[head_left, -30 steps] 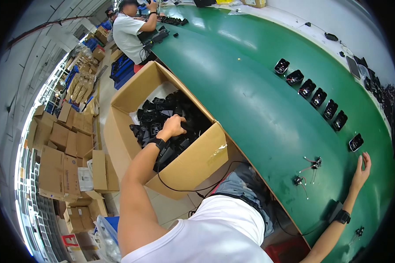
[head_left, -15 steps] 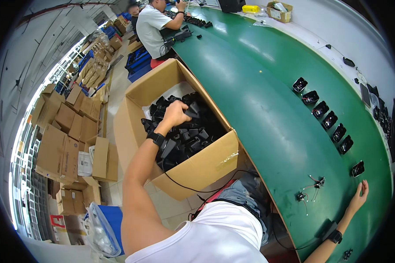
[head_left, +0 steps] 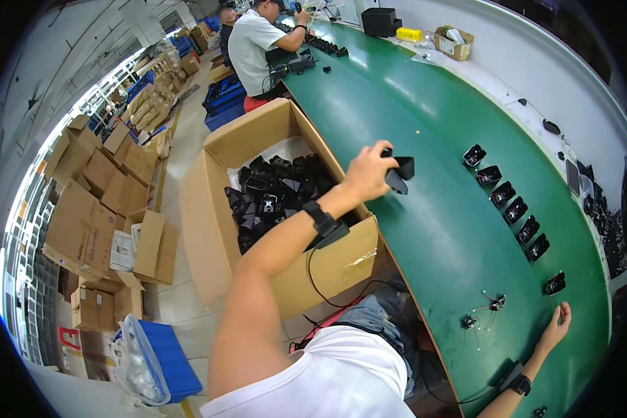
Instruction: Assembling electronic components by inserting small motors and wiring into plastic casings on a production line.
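Gripping a small black part (head_left: 399,174) between fingers and thumb, the left hand (head_left: 366,173) is held above the near edge of the green table (head_left: 425,230), just past the rim of a large open cardboard box (head_left: 219,230). The part juts out to the right of the fingers, clear of the table surface. A black wrist strap (head_left: 322,221) is worn on that arm, and a thin black cable (head_left: 320,282) hangs from it down in front of the box wall. Below and to the left of the hand, the box is seen filled with a heap of similar black parts (head_left: 272,195).

Well apart, at the lower right, the right hand (head_left: 554,327) is laid on the table with its fingers loosely spread and nothing held. Two small wired pieces (head_left: 482,311) lie just to its left, and one black part (head_left: 554,283) lies just beyond its fingertips. Farther on from that, a curved row of black parts (head_left: 508,202) is set out on the table, to the right of the left hand.

Beyond the box, another person in a white shirt (head_left: 252,43) is seated at the far end of the table. To the far left, stacks of cardboard boxes (head_left: 97,188) are stood on the floor.
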`<control>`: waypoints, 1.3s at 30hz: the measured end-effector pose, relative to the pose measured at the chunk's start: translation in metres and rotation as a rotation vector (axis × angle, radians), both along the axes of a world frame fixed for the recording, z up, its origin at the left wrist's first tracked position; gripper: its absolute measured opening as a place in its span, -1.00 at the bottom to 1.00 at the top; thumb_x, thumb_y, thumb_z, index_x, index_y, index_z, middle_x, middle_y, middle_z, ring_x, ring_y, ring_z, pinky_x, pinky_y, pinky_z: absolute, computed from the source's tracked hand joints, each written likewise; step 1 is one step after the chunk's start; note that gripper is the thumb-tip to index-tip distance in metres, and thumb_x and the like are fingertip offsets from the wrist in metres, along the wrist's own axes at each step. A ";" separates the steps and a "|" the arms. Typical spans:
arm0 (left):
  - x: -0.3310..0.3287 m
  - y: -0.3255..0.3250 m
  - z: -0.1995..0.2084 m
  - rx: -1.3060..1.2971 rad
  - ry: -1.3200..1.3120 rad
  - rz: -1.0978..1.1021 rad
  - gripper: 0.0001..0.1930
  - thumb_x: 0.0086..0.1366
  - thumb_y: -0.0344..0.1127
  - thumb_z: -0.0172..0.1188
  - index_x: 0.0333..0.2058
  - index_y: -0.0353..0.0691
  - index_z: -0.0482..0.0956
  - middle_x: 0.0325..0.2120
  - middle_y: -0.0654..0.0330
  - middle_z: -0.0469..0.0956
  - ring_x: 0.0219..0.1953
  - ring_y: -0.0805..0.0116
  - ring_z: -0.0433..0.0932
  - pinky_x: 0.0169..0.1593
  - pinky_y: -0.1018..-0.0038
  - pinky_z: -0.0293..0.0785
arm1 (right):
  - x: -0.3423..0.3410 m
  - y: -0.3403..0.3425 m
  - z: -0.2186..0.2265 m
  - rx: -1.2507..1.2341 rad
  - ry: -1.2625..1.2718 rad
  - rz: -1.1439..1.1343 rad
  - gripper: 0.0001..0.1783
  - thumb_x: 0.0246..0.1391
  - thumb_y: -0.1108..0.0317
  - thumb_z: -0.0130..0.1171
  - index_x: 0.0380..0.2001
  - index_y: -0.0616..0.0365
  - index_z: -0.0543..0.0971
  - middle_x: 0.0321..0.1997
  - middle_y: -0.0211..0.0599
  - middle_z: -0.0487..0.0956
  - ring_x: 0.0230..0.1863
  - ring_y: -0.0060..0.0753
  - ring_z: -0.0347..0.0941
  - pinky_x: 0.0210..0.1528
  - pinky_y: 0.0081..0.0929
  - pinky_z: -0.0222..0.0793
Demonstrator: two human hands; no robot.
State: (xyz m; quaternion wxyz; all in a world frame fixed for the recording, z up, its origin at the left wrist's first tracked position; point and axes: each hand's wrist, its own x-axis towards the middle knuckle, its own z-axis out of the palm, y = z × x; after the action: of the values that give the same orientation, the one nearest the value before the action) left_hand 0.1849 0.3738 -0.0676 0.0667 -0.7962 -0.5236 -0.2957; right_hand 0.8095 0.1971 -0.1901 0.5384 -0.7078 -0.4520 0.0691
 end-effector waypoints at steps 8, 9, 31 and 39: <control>0.025 0.010 -0.029 -0.144 0.005 0.009 -0.65 -0.14 -0.37 0.34 -0.27 -0.14 0.61 0.01 0.08 0.34 -0.04 -0.05 0.39 -0.11 0.16 0.54 | -0.001 -0.001 0.000 -0.021 -0.004 0.008 -0.69 0.20 0.38 0.06 -0.01 0.27 0.45 0.06 -0.24 0.46 0.10 -0.37 0.36 0.16 -0.41 0.26; 0.025 0.011 -0.029 -0.155 -0.006 0.010 -0.64 -0.12 -0.34 0.34 -0.24 -0.14 0.60 0.01 0.07 0.33 -0.02 -0.05 0.38 -0.10 0.16 0.54 | 0.000 -0.001 0.000 -0.021 -0.007 0.008 -0.69 0.20 0.38 0.06 -0.01 0.27 0.45 0.06 -0.24 0.46 0.10 -0.37 0.36 0.16 -0.41 0.26; 0.016 0.019 -0.050 -0.180 -0.013 -0.061 -0.68 -0.03 -0.19 0.35 -0.30 -0.22 0.61 -0.03 -0.01 0.40 0.10 0.00 0.33 0.11 0.14 0.29 | 0.000 -0.002 0.001 -0.017 0.001 0.005 -0.70 0.19 0.39 0.06 -0.02 0.26 0.46 0.02 -0.27 0.47 0.07 -0.39 0.36 0.15 -0.44 0.25; 0.013 0.018 -0.055 -0.211 0.004 -0.059 -0.65 -0.03 -0.14 0.34 -0.28 -0.19 0.62 -0.03 0.02 0.40 0.10 0.03 0.32 0.08 0.10 0.25 | 0.000 -0.005 0.001 -0.044 -0.028 -0.007 -0.69 0.19 0.40 0.06 -0.02 0.27 0.45 0.01 -0.27 0.47 0.06 -0.40 0.36 0.14 -0.44 0.26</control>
State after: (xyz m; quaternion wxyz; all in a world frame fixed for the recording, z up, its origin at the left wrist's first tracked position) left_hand 0.1978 0.3918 -0.1226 -0.0253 -0.8144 -0.5281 -0.2391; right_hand 0.8096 0.1924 -0.1887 0.5166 -0.7219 -0.4555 0.0675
